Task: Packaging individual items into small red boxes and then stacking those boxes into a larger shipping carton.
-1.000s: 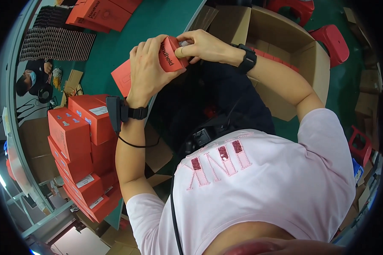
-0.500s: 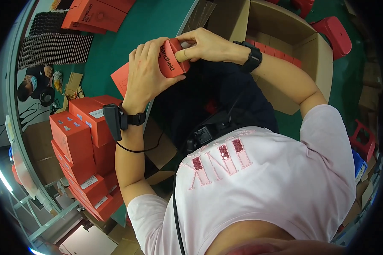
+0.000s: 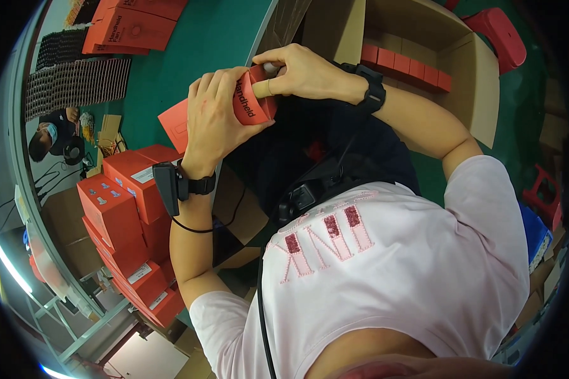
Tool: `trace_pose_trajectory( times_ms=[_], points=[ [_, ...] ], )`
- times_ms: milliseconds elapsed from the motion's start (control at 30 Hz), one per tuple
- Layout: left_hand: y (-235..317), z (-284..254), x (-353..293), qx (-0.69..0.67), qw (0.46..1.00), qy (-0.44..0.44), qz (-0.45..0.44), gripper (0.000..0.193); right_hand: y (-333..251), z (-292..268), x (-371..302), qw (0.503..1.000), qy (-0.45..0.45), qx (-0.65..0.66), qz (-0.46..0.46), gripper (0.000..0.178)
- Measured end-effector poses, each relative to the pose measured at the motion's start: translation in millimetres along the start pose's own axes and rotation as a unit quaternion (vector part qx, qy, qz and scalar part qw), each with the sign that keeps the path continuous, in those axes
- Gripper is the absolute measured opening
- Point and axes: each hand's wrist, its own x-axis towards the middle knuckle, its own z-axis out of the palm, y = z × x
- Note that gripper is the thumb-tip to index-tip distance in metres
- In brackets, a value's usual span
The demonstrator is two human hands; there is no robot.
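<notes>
My left hand (image 3: 214, 120) is wrapped over the top of a long orange-red carton (image 3: 174, 125) with dark lettering. The carton lies tilted at the edge of the green table, one end toward my right hand. At that end, which looks open, my right hand (image 3: 302, 72) is curled with its thumb against the inside of the carton's edge. A pale sheath covers that thumb. Something greyish shows between the thumb and forefinger, too small to make out. The rest of the carton's inside is hidden.
Orange-red cartons (image 3: 117, 218) are stacked left of my forearm, and more cartons (image 3: 136, 30) stand on the far table. A large cardboard box (image 3: 480, 88) at the right holds a row of small red boxes (image 3: 403, 66). Beyond the table, another person (image 3: 57, 136) sits near dark racks (image 3: 76, 81).
The carton's end by my right hand has opened wider. My right thumb has pushed a little further into it. My left hand keeps its hold, and the view has shifted slightly.
</notes>
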Motion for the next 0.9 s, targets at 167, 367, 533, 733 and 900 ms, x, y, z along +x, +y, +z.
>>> trace_pose_trajectory(
  times_ms=[167, 367, 533, 733, 900],
  points=[
    [1, 2, -1, 0.038, 0.999, -0.009, 0.007, 0.083, 17, 6, 9, 0.999, -0.006, 0.024, -0.04, 0.059],
    [-8, -1, 1, 0.012, 0.999, -0.044, -0.002, 0.085, 5, -4, 9, 0.996, -0.081, 0.036, 0.002, 0.055],
    [-9, 0, 3, 0.013, 0.998, -0.053, 0.005, 0.085, 9, -3, 4, 0.995, -0.078, 0.059, 0.015, 0.056],
    [-1, 4, 8, 0.047, 0.996, -0.077, -0.022, 0.086, 29, 1, 2, 0.997, -0.052, 0.047, -0.019, 0.04],
    [-4, 3, 9, 0.056, 0.996, -0.066, -0.018, 0.086, 38, -5, 14, 0.989, -0.016, -0.037, -0.145, 0.038]
  ],
)
